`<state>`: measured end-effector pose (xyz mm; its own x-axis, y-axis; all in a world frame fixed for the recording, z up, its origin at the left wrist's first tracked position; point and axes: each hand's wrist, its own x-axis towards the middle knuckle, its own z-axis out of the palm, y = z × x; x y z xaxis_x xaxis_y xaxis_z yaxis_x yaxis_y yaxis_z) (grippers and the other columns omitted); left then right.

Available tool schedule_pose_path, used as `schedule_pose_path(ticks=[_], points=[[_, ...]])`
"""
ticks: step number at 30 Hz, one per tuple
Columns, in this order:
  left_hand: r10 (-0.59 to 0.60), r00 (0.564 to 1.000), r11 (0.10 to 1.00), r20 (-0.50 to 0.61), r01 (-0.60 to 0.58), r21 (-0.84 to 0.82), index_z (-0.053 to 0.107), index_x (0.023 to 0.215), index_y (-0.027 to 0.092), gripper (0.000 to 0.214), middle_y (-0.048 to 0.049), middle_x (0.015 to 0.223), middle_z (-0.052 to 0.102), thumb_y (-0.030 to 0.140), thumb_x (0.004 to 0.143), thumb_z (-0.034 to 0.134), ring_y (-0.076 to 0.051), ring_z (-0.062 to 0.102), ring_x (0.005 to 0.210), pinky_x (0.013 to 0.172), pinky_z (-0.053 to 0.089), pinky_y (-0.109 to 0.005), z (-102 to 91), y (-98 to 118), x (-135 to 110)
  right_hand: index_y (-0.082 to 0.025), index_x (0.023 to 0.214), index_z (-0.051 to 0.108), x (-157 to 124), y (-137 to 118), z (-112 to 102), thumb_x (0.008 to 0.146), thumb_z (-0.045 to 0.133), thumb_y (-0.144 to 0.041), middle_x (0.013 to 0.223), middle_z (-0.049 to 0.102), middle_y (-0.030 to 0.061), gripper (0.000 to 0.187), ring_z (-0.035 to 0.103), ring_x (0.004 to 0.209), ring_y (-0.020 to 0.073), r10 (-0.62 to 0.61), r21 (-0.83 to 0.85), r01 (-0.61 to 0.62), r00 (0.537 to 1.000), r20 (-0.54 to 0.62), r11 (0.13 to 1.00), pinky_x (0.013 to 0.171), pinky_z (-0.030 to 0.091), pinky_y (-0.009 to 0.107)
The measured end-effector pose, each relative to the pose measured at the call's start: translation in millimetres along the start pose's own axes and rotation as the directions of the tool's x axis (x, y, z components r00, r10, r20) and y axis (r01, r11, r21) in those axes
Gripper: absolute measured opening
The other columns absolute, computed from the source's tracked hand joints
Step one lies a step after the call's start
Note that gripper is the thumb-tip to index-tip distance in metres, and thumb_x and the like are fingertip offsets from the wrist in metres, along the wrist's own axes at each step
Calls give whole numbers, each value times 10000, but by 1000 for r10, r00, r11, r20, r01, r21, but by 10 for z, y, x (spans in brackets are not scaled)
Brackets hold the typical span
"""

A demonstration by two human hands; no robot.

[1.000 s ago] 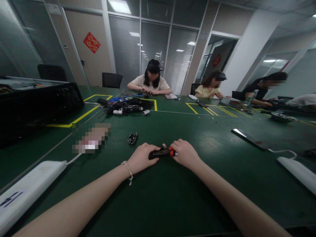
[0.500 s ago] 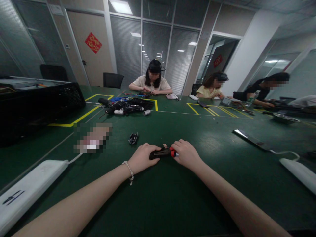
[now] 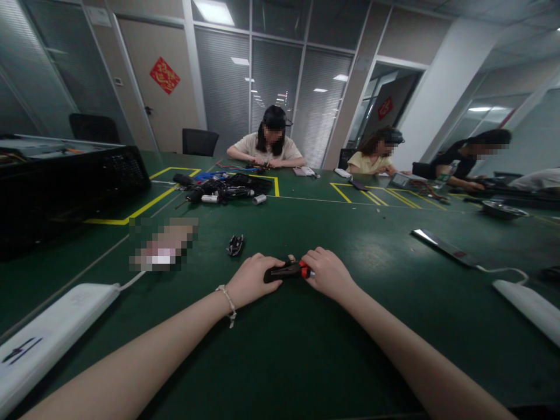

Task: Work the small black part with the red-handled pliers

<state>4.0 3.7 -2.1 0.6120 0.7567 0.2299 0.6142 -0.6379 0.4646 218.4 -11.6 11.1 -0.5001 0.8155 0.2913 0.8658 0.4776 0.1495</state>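
Observation:
Both my hands rest on the green table mat [image 3: 280, 350] around a small black tool with a red collar [image 3: 286, 272], likely a screwdriver handle. My left hand [image 3: 250, 281] has its fingers curled over the black end. My right hand [image 3: 328, 273] is closed over the red end, where a bit of silver metal shows. A small tan piece [image 3: 290, 258] sticks up just behind the tool between my hands. A little black part [image 3: 235, 245] lies on the mat beyond my left hand.
A white power bank [image 3: 48, 335] with a cable lies at the left, another white device [image 3: 527, 303] at the right beside a flat silver strip [image 3: 441, 246]. A black crate [image 3: 65, 186] stands far left. A heap of tools [image 3: 223, 191] lies mid-table. Three people work at the far side.

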Motion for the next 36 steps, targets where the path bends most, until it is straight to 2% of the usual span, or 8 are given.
schedule_pose_path(ticks=[19, 36], points=[[24, 999, 1000, -23, -24, -7, 524, 1077, 266, 354, 14, 1046, 594, 292, 727, 572, -184, 505, 897, 795, 395, -323, 18, -18, 0, -159, 827, 570, 8, 8, -9, 694, 532, -221, 823, 578, 56, 151, 456, 750, 168, -4, -15, 5, 1000, 20, 1000, 652, 340, 271], [5, 1000, 1000, -1, -5, -2, 517, 1098, 256, 366, -4, 1054, 589, 299, 738, 570, -195, 505, 920, 810, 399, -340, -1, 5, 2, -159, 832, 573, 9, 0, -5, 704, 524, -214, 825, 580, 62, 147, 462, 742, 165, -1, 3, 1, 1000, 20, 1000, 643, 344, 266]])
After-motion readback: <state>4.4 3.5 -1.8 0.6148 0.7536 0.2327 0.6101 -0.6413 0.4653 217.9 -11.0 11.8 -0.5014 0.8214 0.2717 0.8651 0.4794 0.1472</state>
